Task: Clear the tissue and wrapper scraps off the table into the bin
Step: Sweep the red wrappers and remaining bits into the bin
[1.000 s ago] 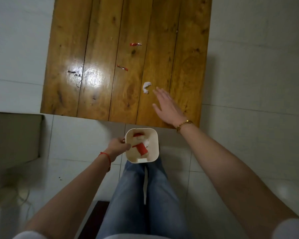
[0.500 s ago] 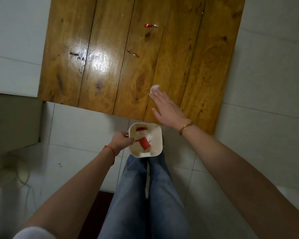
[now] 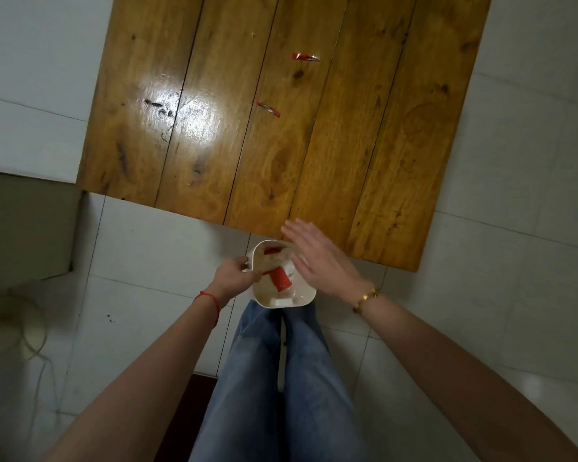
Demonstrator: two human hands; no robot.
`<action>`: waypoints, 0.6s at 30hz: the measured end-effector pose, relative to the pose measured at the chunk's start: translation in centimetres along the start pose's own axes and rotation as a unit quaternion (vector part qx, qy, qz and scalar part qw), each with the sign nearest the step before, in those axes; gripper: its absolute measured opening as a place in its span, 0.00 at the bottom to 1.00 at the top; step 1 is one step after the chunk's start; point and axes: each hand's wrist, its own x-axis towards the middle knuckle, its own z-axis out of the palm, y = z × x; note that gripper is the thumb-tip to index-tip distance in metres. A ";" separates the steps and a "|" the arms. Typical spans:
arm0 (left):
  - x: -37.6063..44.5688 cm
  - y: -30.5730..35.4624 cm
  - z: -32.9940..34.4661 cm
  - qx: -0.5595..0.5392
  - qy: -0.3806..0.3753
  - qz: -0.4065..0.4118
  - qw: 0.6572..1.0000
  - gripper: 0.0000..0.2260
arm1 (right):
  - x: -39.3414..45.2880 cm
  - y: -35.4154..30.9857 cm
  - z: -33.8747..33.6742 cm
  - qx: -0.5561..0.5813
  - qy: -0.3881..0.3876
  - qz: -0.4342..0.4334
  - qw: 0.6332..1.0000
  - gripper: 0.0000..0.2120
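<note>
A small white bin hangs just below the near edge of the wooden table, with red wrapper pieces and white tissue inside. My left hand grips the bin's left rim. My right hand is flat with fingers spread, at the table's near edge, over the bin's right side; nothing shows in it. Two red wrapper scraps lie on the table: one near the middle, one farther back. The white tissue scrap is not visible on the table.
White floor tiles surround the table. A pale cabinet or box stands at the left, with a cable on the floor below it. My legs in blue jeans are under the bin.
My right hand has swept back from the table's middle to its near edge over the bin. The white tissue scrap that lay ahead of the fingers is gone from the table.
</note>
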 end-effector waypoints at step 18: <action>1.5 0.3 -1.2 0.007 -0.013 -0.013 1.000 0.17 | 22.9 7.2 -15.7 -0.034 0.118 0.146 0.982 0.30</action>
